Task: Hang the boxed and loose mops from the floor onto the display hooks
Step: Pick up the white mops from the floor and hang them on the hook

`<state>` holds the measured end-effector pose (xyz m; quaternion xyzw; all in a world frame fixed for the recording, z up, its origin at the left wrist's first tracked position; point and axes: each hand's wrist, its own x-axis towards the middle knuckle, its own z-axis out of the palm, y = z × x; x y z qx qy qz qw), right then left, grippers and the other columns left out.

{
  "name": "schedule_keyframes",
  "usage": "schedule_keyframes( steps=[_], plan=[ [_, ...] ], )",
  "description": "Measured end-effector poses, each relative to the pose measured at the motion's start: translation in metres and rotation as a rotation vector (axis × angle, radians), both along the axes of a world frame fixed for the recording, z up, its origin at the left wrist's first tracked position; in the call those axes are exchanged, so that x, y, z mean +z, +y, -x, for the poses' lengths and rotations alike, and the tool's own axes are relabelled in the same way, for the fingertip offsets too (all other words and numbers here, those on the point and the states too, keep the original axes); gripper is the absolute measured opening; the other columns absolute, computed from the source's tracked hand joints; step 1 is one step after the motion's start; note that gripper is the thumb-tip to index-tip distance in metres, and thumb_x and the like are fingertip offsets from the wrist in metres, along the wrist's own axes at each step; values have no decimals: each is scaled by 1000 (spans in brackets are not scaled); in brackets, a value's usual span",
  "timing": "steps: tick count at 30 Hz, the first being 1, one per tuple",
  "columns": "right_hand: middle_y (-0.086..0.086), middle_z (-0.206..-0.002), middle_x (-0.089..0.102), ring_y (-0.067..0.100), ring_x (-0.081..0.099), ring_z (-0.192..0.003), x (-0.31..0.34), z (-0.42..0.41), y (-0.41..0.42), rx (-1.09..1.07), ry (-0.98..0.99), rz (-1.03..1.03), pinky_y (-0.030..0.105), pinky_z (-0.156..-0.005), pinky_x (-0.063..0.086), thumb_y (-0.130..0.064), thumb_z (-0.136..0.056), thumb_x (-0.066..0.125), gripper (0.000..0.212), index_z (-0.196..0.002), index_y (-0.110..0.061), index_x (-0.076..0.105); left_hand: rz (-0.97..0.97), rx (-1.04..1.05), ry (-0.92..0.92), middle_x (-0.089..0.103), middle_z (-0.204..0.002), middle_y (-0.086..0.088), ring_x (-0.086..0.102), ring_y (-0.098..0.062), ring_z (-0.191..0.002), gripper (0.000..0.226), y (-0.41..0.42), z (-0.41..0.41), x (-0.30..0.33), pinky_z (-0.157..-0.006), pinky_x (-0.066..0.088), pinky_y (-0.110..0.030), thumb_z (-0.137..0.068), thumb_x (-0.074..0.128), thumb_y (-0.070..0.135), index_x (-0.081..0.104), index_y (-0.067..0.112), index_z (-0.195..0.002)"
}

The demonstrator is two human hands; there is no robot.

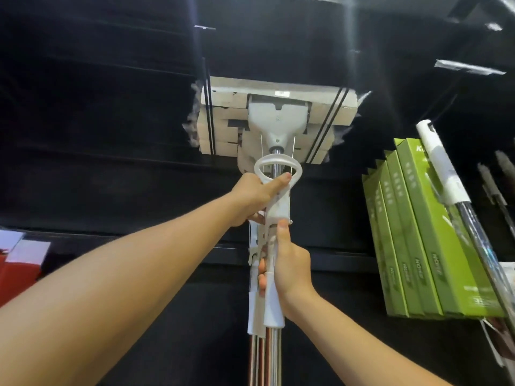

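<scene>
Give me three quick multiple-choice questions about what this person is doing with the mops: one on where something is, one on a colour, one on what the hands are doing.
1. Where do the boxed mops hang?
A. To the right of the loose mops
B. To their left
C. On the floor

2. What colour are those boxes?
A. Red
B. Green
C. Blue

3. What is the left hand doing?
A. Hanging free
B. Pressing flat on the wall
C. Gripping the white wringer handle

Answers:
1 A: the boxes hang at the right edge, right of the loose mops.
2 B: their faces are plainly green.
3 C: its fingers curl round the handle, thumb on the loop, while the right hand holds the white sleeve lower down.
</scene>
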<state>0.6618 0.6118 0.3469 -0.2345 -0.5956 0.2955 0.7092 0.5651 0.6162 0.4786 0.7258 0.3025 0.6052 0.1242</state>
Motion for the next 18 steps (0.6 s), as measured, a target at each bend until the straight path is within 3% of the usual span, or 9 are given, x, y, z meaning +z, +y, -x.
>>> schedule_keyframes(
  steps=[4,8,13,18],
  plan=[
    [17,-67,60,24,54,-50,-6,4,25,29,17,10,34,-51,53,-75,-96,43,81,-101,0,74,-40,18,23,78,-100,-8,77,-22,-90,48,17,2,-6,-79,66,-45,-92,71,58,71,13,-109],
    [19,-71,61,23,54,-50,-4,4,34,8,15,-18,31,-46,49,-75,-95,46,80,-99,0,74,-61,4,5,77,-102,-9,77,-24,-91,50,25,2,-6,-80,66,-48,-91,71,59,70,13,-112],
    [15,-71,66,19,60,-52,-4,3,33,-58,-26,-31,29,-50,53,-72,-99,40,73,-98,-8,75,-60,5,-17,76,-103,-9,77,-25,-89,51,27,3,-6,-71,67,-44,-91,71,59,69,13,-116],
    [15,-69,60,19,54,-46,-7,3,27,15,-14,17,28,-44,50,-73,-98,42,78,-102,-2,74,-43,-18,2,77,-103,-9,77,-25,-89,50,26,5,-6,-73,67,-47,-91,72,57,69,13,-115]
  ],
)
